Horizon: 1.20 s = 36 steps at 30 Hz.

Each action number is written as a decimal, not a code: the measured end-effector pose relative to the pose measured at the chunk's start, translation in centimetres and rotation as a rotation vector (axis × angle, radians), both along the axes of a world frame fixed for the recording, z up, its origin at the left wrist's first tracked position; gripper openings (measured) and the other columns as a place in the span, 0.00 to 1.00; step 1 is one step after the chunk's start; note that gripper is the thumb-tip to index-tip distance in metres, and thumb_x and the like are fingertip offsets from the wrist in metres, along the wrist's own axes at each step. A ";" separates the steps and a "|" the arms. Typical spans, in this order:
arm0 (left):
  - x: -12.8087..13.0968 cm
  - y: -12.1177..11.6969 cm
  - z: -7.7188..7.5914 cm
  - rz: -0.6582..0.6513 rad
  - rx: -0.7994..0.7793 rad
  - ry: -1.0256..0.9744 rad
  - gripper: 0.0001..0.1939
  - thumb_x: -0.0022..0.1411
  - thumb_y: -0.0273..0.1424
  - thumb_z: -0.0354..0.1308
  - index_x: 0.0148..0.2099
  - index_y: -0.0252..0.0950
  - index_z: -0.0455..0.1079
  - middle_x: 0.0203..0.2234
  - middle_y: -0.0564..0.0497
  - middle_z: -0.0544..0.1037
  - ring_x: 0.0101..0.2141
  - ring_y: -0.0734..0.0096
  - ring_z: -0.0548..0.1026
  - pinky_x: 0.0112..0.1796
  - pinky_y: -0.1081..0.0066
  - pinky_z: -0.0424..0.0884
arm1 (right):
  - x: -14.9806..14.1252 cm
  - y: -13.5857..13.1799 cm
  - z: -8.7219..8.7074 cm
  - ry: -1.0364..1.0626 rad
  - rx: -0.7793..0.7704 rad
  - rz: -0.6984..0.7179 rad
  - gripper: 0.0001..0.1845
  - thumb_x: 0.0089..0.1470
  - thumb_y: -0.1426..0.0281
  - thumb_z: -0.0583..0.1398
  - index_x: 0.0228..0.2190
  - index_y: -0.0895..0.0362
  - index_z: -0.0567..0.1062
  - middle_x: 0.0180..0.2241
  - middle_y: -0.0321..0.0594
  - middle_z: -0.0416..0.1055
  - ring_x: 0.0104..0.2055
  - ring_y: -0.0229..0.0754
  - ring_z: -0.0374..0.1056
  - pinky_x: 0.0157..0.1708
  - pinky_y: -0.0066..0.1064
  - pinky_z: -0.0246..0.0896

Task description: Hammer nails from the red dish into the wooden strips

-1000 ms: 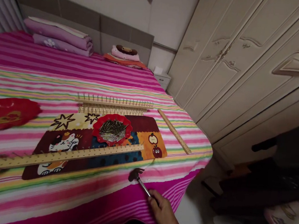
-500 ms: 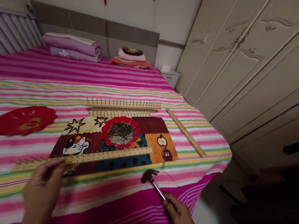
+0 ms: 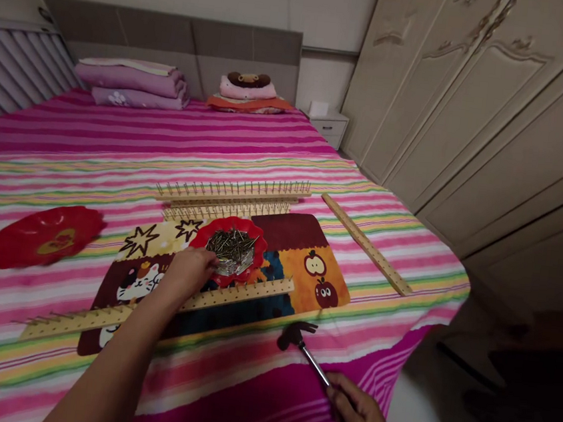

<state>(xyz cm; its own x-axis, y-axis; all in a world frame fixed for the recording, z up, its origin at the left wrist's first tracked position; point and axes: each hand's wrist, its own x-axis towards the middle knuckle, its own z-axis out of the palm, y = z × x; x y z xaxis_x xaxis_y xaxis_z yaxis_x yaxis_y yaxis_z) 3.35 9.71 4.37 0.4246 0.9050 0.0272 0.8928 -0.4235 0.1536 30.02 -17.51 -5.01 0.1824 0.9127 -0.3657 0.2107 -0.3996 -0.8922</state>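
Observation:
My left hand reaches across a long wooden strip with holes and a few nails, fingers curled at the rim of a red dish full of loose nails; what the fingers hold, if anything, is hidden. My right hand grips the handle of a small hammer lying on the striped bedcover, head pointing up-left. The strip lies on a patchwork mat with a cat and apples.
Two nailed wooden strips lie behind the dish, and a bare strip sits at the right. A red plate lies at the left. Folded bedding is at the headboard. Wardrobe doors stand right of the bed's edge.
My left hand moved from the strip's left end forward and right to the dish of nails. The view shifted left. My right hand stays on the hammer handle.

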 end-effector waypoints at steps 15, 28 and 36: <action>0.8 2.0 0.1 -0.130 -0.097 0.258 0.09 0.51 0.26 0.48 0.25 0.37 0.69 0.26 0.48 0.72 0.26 0.69 0.69 0.27 0.72 0.59 | -0.3 0.3 0.1 0.161 -0.094 -0.032 0.17 0.50 0.54 0.56 0.33 0.54 0.74 0.16 0.26 0.51 0.18 0.32 0.45 0.17 0.23 0.42; -0.3 2.3 -0.3 -0.199 -0.151 0.129 0.10 0.55 0.29 0.45 0.27 0.37 0.67 0.25 0.49 0.72 0.25 0.70 0.68 0.29 0.73 0.60 | -0.4 0.4 -0.3 0.136 -0.031 -0.026 0.13 0.52 0.59 0.54 0.29 0.56 0.71 0.17 0.27 0.53 0.19 0.31 0.50 0.18 0.23 0.43; 1.7 -4.1 2.4 0.148 -0.222 -0.623 0.13 0.48 0.42 0.55 0.32 0.39 0.70 0.23 0.55 0.74 0.25 0.72 0.70 0.28 0.74 0.65 | -0.7 0.3 -0.1 0.179 -0.029 -0.066 0.13 0.51 0.58 0.54 0.29 0.55 0.69 0.15 0.25 0.50 0.17 0.31 0.47 0.17 0.22 0.40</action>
